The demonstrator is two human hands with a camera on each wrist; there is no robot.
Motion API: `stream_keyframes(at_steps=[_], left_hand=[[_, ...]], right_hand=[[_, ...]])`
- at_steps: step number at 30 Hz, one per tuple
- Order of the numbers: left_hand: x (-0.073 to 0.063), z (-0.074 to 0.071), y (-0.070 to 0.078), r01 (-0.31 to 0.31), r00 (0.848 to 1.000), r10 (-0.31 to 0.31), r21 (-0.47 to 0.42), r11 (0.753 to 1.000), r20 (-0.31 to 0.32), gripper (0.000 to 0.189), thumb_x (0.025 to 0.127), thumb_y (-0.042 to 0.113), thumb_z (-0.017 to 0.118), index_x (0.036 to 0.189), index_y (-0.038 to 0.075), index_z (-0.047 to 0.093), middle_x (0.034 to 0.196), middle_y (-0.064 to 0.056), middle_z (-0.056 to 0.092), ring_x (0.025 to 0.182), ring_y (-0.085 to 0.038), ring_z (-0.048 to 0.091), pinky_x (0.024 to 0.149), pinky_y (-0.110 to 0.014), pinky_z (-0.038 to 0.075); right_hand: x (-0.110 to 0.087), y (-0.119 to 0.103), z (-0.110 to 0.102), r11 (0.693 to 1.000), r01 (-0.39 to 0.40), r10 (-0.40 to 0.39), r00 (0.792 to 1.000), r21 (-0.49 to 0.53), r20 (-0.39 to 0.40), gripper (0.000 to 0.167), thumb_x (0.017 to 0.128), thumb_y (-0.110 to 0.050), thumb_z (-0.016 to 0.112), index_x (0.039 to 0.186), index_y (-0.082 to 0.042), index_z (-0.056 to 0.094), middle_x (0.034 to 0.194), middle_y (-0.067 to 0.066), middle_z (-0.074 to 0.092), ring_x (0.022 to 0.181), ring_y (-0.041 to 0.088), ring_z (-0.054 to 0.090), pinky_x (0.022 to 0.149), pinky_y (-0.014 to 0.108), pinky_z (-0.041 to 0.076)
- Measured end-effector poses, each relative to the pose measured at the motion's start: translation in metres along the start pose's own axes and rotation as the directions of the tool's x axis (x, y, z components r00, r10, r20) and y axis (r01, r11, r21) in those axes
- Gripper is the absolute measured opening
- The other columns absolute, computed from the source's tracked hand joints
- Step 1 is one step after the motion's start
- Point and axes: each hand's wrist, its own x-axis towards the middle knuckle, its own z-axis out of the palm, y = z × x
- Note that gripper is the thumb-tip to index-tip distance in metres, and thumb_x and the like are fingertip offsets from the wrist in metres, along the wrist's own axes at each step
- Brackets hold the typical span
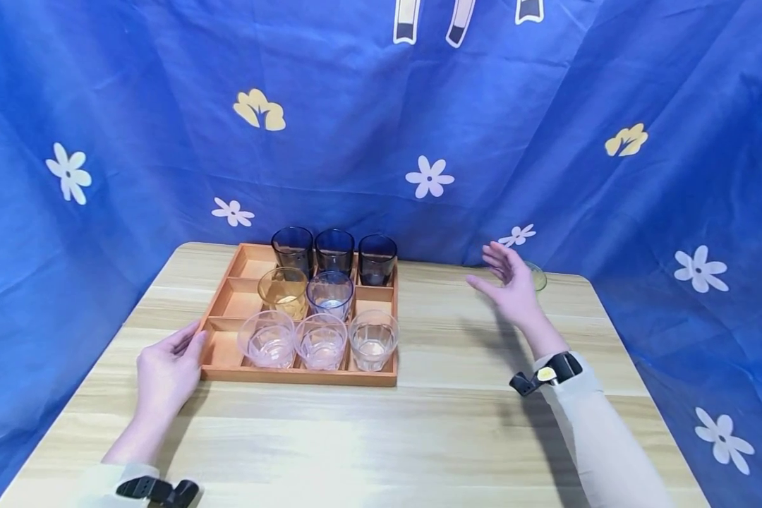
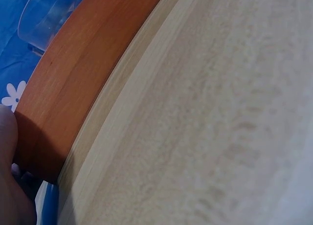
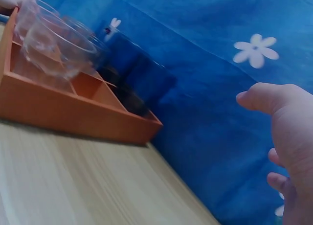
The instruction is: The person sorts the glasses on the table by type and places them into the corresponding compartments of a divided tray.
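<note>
A wooden tray point(image 1: 298, 377) with dividers stands on the table. Three dark glasses point(image 1: 377, 261) fill part of its back row. An amber glass point(image 1: 283, 291) and a bluish glass point(image 1: 331, 295) stand in the middle row. Along the front are three clear glasses point(image 1: 373, 342). My left hand point(image 1: 168, 367) holds the tray's front left corner; the left wrist view shows its thumb against the wood. My right hand point(image 1: 513, 291) is raised with fingers spread and holds nothing. Partly hidden behind it is a greenish glass-like object point(image 1: 537, 276) at the table's back right.
The light wooden table point(image 1: 279, 437) ends at a blue curtain point(image 1: 355, 127) printed with flowers, which hangs behind and along both sides. In the right wrist view the tray's right side point(image 3: 83, 115) lies left of my right hand.
</note>
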Motion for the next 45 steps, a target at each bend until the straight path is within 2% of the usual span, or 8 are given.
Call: stream_keyframes(at_steps=[8,12,16,23,27,31,37,45], left_hand=[[-0.001,0.001,0.0,0.014,1.0,-0.014,0.02,1.0,-0.002,0.035,0.105,0.019,0.068,0.131,-0.003,0.072,0.122,-0.022,0.071,0.09,0.02,0.057,0.075,-0.002,0.049],[0.0,0.0,0.0,0.012,1.0,-0.012,0.023,1.0,-0.004,0.034,0.105,0.02,0.068,0.13,-0.003,0.073,0.122,-0.022,0.071,0.09,0.02,0.057,0.075,-0.002,0.048],[0.0,0.0,0.0,0.005,1.0,-0.005,0.015,1.0,-0.01,0.034,0.104,0.018,0.069,0.129,-0.004,0.073,0.121,-0.024,0.071,0.086,0.023,0.055,0.074,-0.001,0.048],[0.001,-0.001,0.002,0.022,1.0,-0.022,0.022,1.0,-0.004,0.034,0.104,0.019,0.069,0.131,-0.002,0.073,0.122,-0.021,0.071,0.088,0.021,0.056,0.074,-0.002,0.048],[0.001,0.0,0.002,0.028,1.0,-0.029,0.018,0.999,0.005,0.034,0.105,0.019,0.068,0.132,-0.002,0.072,0.124,-0.022,0.07,0.091,0.019,0.058,0.075,-0.003,0.049],[0.0,0.0,0.002,0.024,1.0,-0.024,0.006,1.0,0.005,0.034,0.104,0.017,0.069,0.132,-0.003,0.072,0.124,-0.023,0.069,0.09,0.019,0.059,0.075,-0.003,0.05],[-0.001,-0.001,0.003,0.029,1.0,-0.029,0.017,0.999,0.01,0.035,0.105,0.019,0.068,0.133,-0.002,0.071,0.125,-0.023,0.069,0.093,0.017,0.059,0.075,-0.003,0.049],[-0.002,-0.002,0.007,0.004,1.0,-0.004,0.012,1.0,0.008,0.034,0.104,0.016,0.068,0.132,-0.003,0.072,0.122,-0.024,0.07,0.091,0.018,0.059,0.075,-0.002,0.049]], right_hand=[[-0.005,0.005,-0.043,0.995,-0.013,0.004,0.996,-0.095,-0.088,0.077,0.086,0.006,0.084,0.152,0.007,0.045,0.148,0.022,0.057,0.133,0.024,0.056,0.116,0.046,0.044],[-0.005,0.013,-0.061,0.989,-0.044,0.023,0.989,-0.142,-0.147,0.078,0.085,0.008,0.084,0.152,0.01,0.044,0.15,0.024,0.055,0.137,0.031,0.052,0.117,0.047,0.043],[-0.006,0.025,-0.075,0.982,-0.1,0.071,0.981,-0.159,-0.181,0.083,0.085,0.004,0.085,0.154,0.009,0.041,0.154,0.026,0.05,0.142,0.037,0.047,0.12,0.052,0.038],[-0.01,0.051,-0.09,0.962,-0.226,0.191,0.958,-0.151,-0.214,0.094,0.087,-0.018,0.091,0.16,0.003,0.036,0.159,0.022,0.046,0.145,0.037,0.042,0.123,0.044,0.035],[-0.012,0.064,-0.095,0.956,-0.268,0.238,0.947,-0.122,-0.218,0.099,0.088,-0.022,0.09,0.162,0.004,0.03,0.162,0.024,0.041,0.149,0.037,0.038,0.125,0.044,0.031],[-0.012,0.077,-0.094,0.955,-0.289,0.268,0.939,-0.069,-0.214,0.101,0.089,-0.017,0.089,0.163,0.005,0.025,0.164,0.027,0.036,0.151,0.037,0.035,0.126,0.044,0.029],[-0.01,0.089,-0.086,0.936,-0.352,0.342,0.92,-0.016,-0.191,0.11,0.086,-0.015,0.091,0.166,0.003,0.017,0.168,0.023,0.03,0.153,0.037,0.03,0.126,0.044,0.028],[-0.01,0.099,-0.078,0.922,-0.385,0.372,0.909,-0.042,-0.187,0.111,0.085,-0.02,0.092,0.167,-0.002,0.019,0.168,0.021,0.033,0.152,0.037,0.032,0.126,0.045,0.028]])
